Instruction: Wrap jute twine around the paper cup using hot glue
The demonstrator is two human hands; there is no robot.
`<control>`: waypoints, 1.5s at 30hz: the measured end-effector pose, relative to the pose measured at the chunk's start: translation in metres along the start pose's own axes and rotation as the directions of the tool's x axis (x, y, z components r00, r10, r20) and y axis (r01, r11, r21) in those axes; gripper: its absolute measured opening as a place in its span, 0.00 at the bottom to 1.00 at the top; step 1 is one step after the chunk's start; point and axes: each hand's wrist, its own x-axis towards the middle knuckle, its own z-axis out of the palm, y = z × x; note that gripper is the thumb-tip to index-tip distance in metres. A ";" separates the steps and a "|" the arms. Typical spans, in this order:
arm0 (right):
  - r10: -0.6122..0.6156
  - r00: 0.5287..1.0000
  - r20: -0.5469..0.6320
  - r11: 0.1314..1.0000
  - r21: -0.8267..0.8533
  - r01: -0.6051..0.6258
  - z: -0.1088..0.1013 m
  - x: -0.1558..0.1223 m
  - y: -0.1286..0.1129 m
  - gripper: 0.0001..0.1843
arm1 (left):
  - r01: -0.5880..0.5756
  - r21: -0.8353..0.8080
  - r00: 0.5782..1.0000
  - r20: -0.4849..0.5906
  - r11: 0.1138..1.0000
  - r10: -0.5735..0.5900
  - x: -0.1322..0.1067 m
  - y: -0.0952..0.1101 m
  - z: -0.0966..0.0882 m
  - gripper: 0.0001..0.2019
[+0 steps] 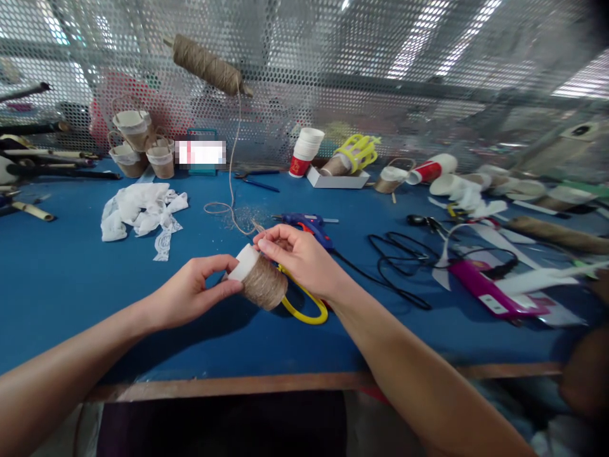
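Observation:
Tilted on its side above the blue table is a paper cup [264,283], wrapped in brown twine up to a bare white band at its rim. My left hand [197,289] is closed on that rim, thumb and fingers gripping its edge. At the top of the cup, my right hand [295,249] pinches the twine [233,212], which runs up to a large spool [207,63] on the mesh. Yellow-handled scissors [311,314] lie beneath the right hand, their blades hidden. Behind that hand rests a blue glue gun [309,223].
White lace [140,209] lies at left, in front of several twine-wrapped baskets [136,130]. Stacked paper cups [306,152] and pliers [259,181] sit at the back. A black cord [394,266] and a purple power strip [490,292] spread across the right.

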 end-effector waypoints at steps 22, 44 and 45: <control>-0.026 0.999 -0.029 0.979 -0.205 0.020 0.004 -0.004 -0.005 0.10 | -0.012 0.009 1.000 -0.024 1.000 0.012 -0.001 0.002 0.000 0.08; 0.007 0.991 -0.131 0.987 -0.160 -0.029 0.004 -0.002 -0.002 0.12 | 0.056 -0.238 0.903 -0.403 0.970 -0.151 0.006 -0.003 -0.002 0.07; -0.007 0.991 -0.131 0.982 -0.189 -0.018 0.004 -0.003 -0.003 0.11 | 0.072 -0.240 0.905 -0.392 0.968 -0.165 0.006 -0.003 -0.001 0.08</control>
